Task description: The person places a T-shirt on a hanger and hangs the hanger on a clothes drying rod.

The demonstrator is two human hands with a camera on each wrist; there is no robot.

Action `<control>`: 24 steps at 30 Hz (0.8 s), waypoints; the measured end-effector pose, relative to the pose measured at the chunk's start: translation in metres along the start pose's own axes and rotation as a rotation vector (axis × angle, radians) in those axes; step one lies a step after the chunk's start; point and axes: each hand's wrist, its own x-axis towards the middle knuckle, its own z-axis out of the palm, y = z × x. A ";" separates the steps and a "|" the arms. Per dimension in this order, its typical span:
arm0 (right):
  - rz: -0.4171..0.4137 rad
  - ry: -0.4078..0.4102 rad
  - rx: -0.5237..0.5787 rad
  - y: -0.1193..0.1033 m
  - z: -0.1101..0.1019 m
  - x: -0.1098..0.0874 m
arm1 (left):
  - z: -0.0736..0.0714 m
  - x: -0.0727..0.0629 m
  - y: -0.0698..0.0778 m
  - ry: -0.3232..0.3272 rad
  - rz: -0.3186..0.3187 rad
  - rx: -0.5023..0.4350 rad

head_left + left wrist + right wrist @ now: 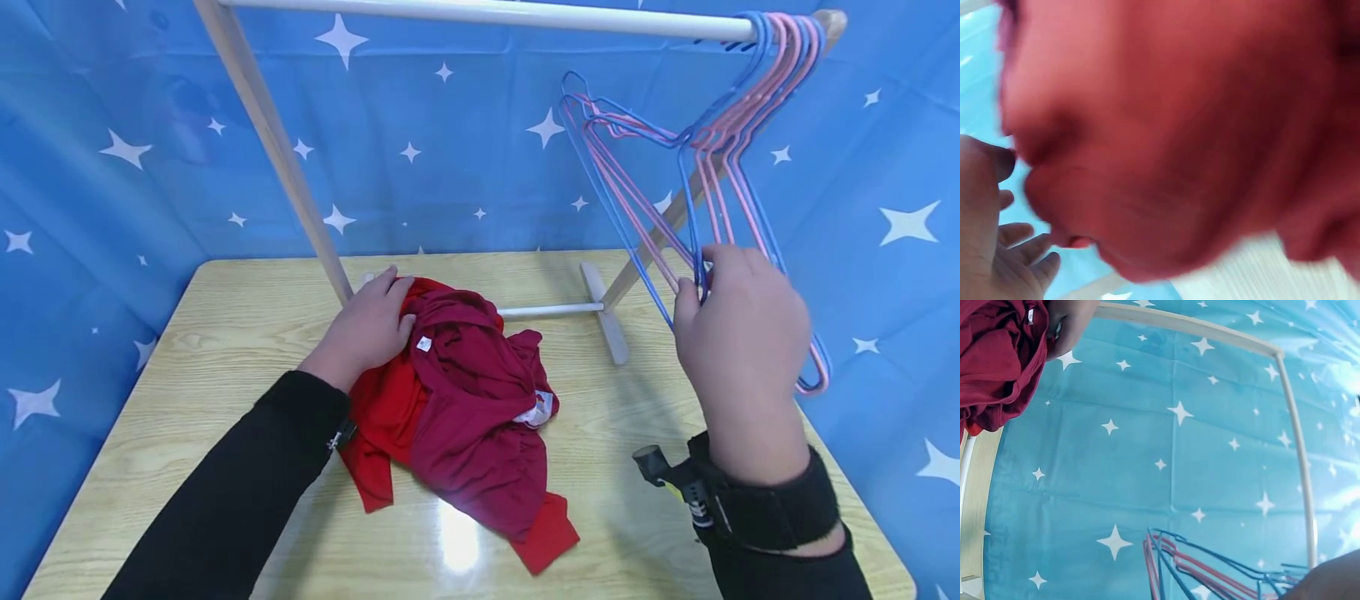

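Note:
A maroon garment lies crumpled over a bright red garment on the table. My left hand is at the upper left edge of the pile. In the left wrist view, its fingers are spread loosely beside blurred red cloth. To the right, my right hand pinches the lower part of a blue hanger between thumb and fingers. Several pink and blue hangers are bunched around it on the rail. The right wrist view shows only a blurred edge of this hand.
A white rail runs across the top on wooden posts. A lower white bar joins a wooden foot behind the garments. Blue star-printed cloth hangs around the wooden table.

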 end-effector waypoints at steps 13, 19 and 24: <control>0.049 -0.026 0.095 0.003 0.000 0.000 | 0.005 0.030 -0.009 -0.102 0.023 0.124; 0.073 -0.025 0.160 0.005 -0.002 0.000 | 0.008 0.035 -0.012 -0.149 -0.013 0.163; 0.064 0.029 0.196 0.005 -0.004 -0.002 | 0.010 0.033 -0.013 -0.154 -0.021 0.200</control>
